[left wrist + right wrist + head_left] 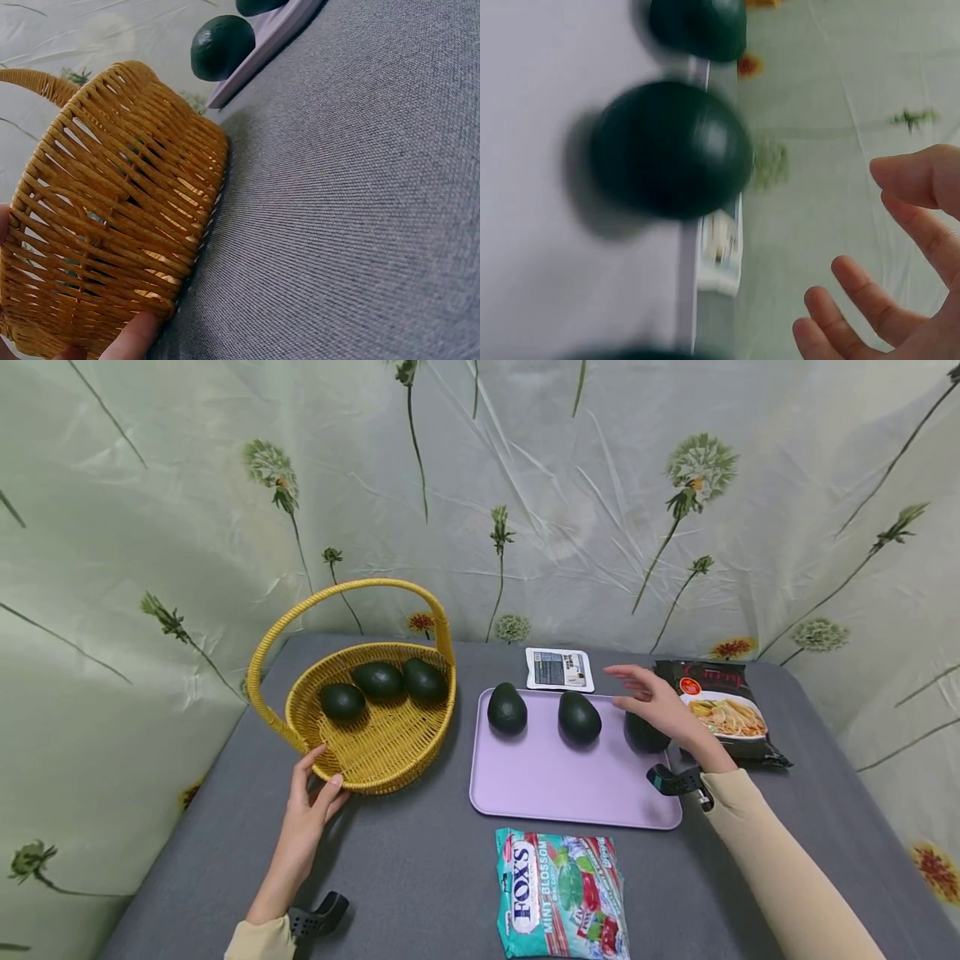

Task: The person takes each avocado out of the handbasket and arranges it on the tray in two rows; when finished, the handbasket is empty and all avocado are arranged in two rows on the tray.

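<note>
My left hand [309, 814] grips the near left rim of a yellow wicker basket [390, 768] with a tall hoop handle. Its fingertips [135, 336] show low on the woven side in the left wrist view. Inside the basket lie three dark green avocados [378, 682]. To the right, a lilac tray [540, 789] bears three more: a left avocado [507, 709], a middle avocado [579, 718] and a right avocado [643, 735]. Over that right one hovers my right hand [660, 702], fingers spread and holding nothing; it partly covers the avocado.
A teal candy bag [561, 893] lies in front of the tray. Behind the tray is a small white packet [558, 669], and a black noodle packet [723, 714] lies to its right. A floral curtain [570, 510] hangs behind the grey table [405, 868].
</note>
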Demonstrator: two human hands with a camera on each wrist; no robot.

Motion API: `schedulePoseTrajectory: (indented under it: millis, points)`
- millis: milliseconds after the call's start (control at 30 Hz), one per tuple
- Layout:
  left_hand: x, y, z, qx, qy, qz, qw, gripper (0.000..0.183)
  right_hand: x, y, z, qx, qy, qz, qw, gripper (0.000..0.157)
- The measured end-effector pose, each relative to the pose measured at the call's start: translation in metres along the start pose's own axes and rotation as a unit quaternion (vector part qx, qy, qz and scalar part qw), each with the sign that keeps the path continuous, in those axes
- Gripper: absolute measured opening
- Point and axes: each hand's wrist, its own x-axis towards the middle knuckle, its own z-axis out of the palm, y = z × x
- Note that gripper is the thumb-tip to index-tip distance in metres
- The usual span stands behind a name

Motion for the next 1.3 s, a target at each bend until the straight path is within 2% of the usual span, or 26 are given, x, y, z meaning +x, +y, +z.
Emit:
schedulePoseTrajectory:
  millis: [167,333,467,600,733,900,1133,1300]
  points:
    - [0.000,0.000,-0.001,0.000,0.000,0.003,1.0000,0.057,0.030,-0.024,0.036,0.037,-0.030,-0.035,0.998,0.046]
    - [0.000,0.000,-0.001,0.001,0.001,0.003,1.0000,0.057,0.062,-0.048,0.081,0.064,-0.078,-0.087,0.991,0.044]
    - [0.000,-0.001,-0.001,-0.001,0.003,-0.002,1.0000,0.056,0.085,-0.068,0.117,0.063,-0.118,-0.123,0.983,0.043]
    - [0.001,-0.002,-0.001,0.002,0.006,-0.012,0.9999,0.057,0.104,-0.086,0.148,0.053,-0.140,-0.143,0.978,0.042]
    - [0.002,-0.002,-0.002,0.006,0.007,-0.014,0.9999,0.057,0.121,-0.100,0.171,0.030,-0.151,-0.129,0.980,0.041]
    - [0.002,-0.002,-0.002,0.006,0.006,-0.012,0.9999,0.057,0.140,-0.110,0.188,-0.038,-0.158,-0.118,0.980,0.042]
    - [0.002,-0.002,-0.001,0.005,0.007,-0.013,0.9999,0.057,0.155,-0.121,0.202,-0.128,-0.182,-0.100,0.970,0.046]
    - [0.002,-0.002,-0.001,0.006,0.009,-0.015,0.9998,0.057,0.158,-0.125,0.212,-0.171,-0.199,-0.052,0.964,0.046]
